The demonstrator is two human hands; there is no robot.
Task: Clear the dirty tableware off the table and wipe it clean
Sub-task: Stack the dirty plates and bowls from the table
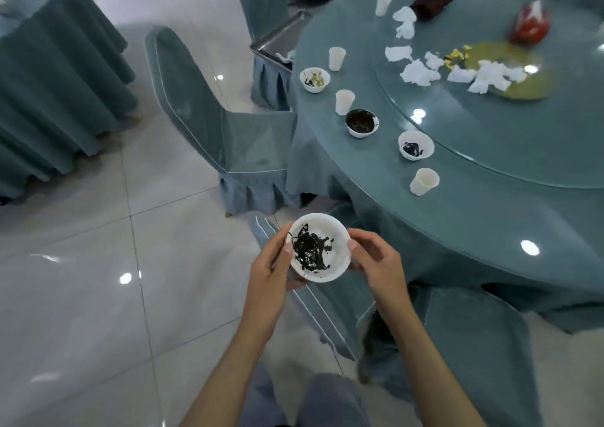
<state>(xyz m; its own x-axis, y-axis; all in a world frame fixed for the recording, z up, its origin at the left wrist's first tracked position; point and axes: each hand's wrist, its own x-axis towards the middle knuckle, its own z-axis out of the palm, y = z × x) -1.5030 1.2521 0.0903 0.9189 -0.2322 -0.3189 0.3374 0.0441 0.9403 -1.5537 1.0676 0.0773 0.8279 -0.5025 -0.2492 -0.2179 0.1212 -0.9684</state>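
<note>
head view, from the left: far back, a metal tray (pixel 277 39) against the table (pixel 474 224), seemingly a drop-off for dirties, though hard to tell. nearer, left hand (pixel 271 263) curled at the left rim of a white bowl (pixel 330 230), thumb on the lip, fingers tucked beneath. bowl smeared inside with dark sauce (pixel 309 251), held off the table, above a covered chair (pixel 330 309), just short of the table's edge. right hand (pixel 376 260) likewise closed on the right rim, thumb on top, fingers below. best kept level in both hands, thumbs clear of the sauce, to avoid drips on the chair cover. further right, on the table: three more dirty bowls (pixel 362 122), paper cups (pixel 424 181), crumpled tissues (pixel 420 73), a yellowish spill (pixel 523 90) on the glass turntable (pixel 490 139). probably wiser to nest this bowl into the next, open side up, than to carry singly. wiping only after clearing everything.
</note>
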